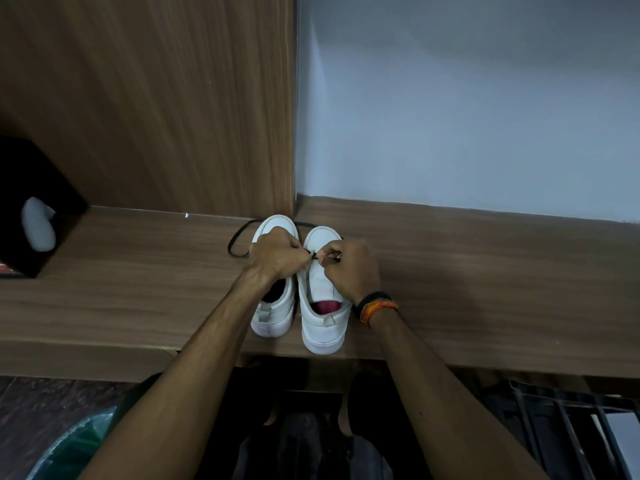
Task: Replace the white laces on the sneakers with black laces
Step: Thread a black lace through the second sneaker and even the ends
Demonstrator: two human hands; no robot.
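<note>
Our left hand (277, 252) and right hand (349, 268) each pinch the black lace (313, 256) above the right sneaker (322, 306). Both sneakers stand side by side on the wooden desk (138, 278), and the lace's slack (237, 242) loops behind the left sneaker (273, 313).

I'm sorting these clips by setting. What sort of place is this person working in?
Probably a room in a home, at a built-in wooden desk: wood-grain cabinet panel beside a plain painted wall, with white sneakers being laced on the surface.
</note>
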